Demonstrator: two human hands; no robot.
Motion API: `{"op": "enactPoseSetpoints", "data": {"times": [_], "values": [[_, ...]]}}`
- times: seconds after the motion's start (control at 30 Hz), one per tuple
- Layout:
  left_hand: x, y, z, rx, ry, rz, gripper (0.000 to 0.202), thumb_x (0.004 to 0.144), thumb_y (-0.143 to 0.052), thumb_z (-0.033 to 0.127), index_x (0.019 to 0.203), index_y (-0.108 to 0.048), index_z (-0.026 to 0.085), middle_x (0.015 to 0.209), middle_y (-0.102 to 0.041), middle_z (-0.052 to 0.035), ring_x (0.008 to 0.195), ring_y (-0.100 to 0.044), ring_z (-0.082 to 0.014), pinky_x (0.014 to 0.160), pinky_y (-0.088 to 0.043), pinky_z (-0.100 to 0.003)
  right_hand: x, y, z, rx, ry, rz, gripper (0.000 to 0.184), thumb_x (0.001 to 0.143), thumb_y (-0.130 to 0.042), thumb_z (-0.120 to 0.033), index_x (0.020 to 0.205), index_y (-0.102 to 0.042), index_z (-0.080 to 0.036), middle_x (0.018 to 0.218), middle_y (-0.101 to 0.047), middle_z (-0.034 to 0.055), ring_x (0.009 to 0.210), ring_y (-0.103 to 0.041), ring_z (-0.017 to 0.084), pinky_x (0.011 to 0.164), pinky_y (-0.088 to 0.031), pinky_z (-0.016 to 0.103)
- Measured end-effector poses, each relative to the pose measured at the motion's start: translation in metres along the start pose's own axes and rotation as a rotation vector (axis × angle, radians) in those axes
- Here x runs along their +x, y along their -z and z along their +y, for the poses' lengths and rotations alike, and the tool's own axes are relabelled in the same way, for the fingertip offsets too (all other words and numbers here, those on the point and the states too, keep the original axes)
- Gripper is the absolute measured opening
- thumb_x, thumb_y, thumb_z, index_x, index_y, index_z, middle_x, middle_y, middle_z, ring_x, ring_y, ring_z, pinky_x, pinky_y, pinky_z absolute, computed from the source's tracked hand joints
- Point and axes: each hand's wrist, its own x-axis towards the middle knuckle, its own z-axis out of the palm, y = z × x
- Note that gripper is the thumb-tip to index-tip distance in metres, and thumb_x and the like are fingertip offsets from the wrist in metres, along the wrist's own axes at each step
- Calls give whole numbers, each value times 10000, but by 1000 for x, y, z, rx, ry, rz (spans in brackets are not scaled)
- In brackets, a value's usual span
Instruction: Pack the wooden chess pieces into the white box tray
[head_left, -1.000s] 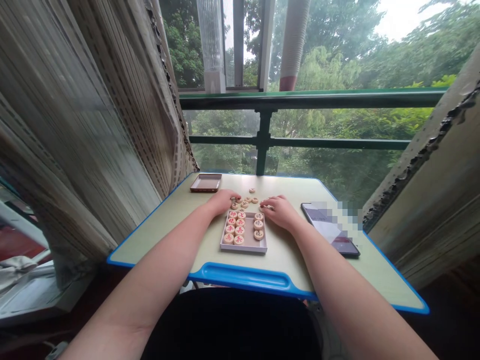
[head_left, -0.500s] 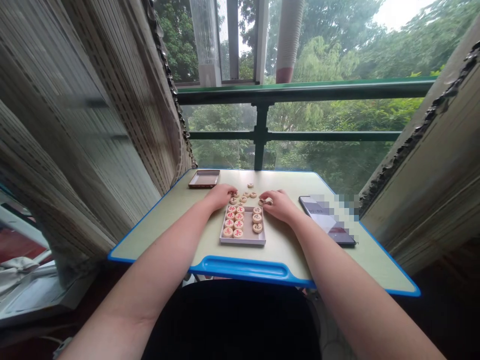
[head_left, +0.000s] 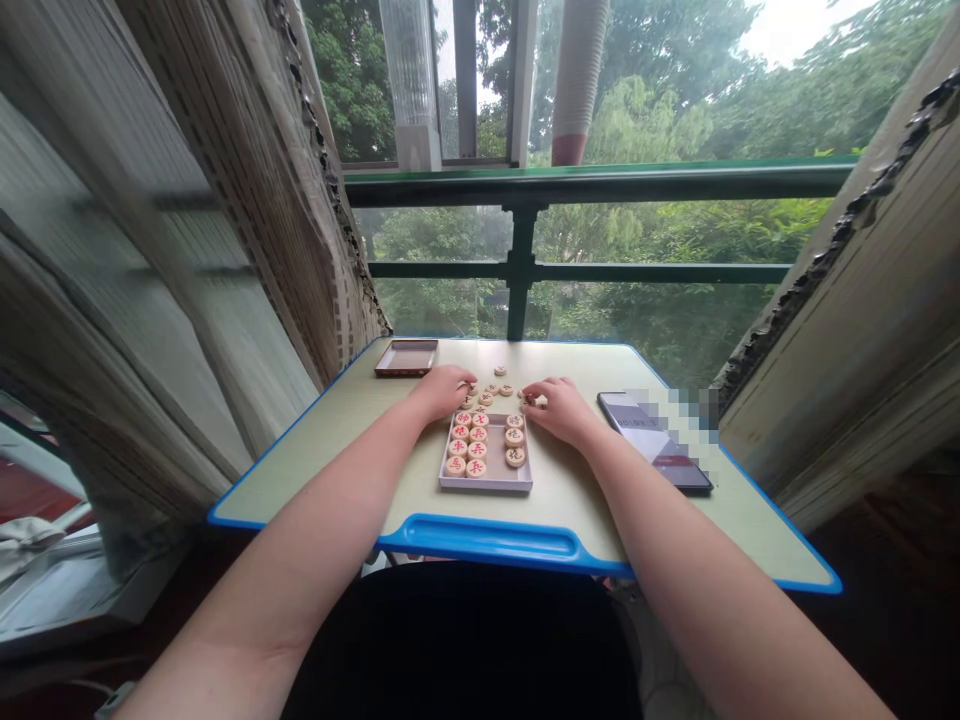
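On the table lies a shallow open box (head_left: 487, 487) holding round wooden xiangqi pieces. Two columns with red characters (head_left: 477, 450) fill its left side, and a short column with dark characters (head_left: 514, 437) lines the right wall. Beyond the box, several loose xiangqi pieces (head_left: 486, 398) lie scattered. At their left edge, my left hand (head_left: 442, 392) has its fingers curled round a piece at the fingertips. Over on the right, my right hand (head_left: 559, 408) is closed with its fingertips on a piece (head_left: 528, 399); another shows below the fingers.
An empty box lid (head_left: 406, 358) sits at the table's back left. A phone (head_left: 656, 442) lies on the right side. The table (head_left: 315, 470) has a blue rim and a blue front tray (head_left: 487, 538). Behind stand a green railing (head_left: 600, 182) and curtains (head_left: 247, 180).
My right hand's fingers have shifted slightly over the pieces beneath them. My left hand stays nearly in place, and the pieces in the box look the same.
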Motion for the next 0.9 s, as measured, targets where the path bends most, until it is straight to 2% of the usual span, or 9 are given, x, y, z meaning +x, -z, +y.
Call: {"op": "enactPoseSetpoints", "data": {"times": [0.27,0.43,0.67,0.9], "values": [[0,1,3,35,-43,30,288,792,-453,207,944,-695,166,1013,-677,-54,963,-598,-195,900,-452,-294,0,4,-1,16,-1,71,189,761,-574,-251,911,-661,-176,935,-631,84,920,-503,230,845,-388,324],[0,0,3,28,-75,57,265,785,-461,218,880,-704,172,962,-685,-49,929,-604,-191,882,-458,-295,-9,16,-13,118,52,73,189,739,-581,-239,902,-653,-176,887,-635,64,831,-544,188,757,-418,289],[-2,4,9,24,-98,66,270,785,-460,209,889,-705,160,956,-689,-57,929,-601,-193,884,-455,-299,-22,33,-26,283,55,-66,161,706,-618,-275,841,-633,-189,859,-644,26,731,-545,143,650,-416,251],[-5,8,20,-49,-142,88,265,767,-479,230,881,-710,165,928,-693,-50,890,-608,-185,847,-470,-291,-27,41,-31,334,32,-212,264,680,-650,-315,910,-641,-187,855,-621,27,735,-535,139,626,-400,242]]}}
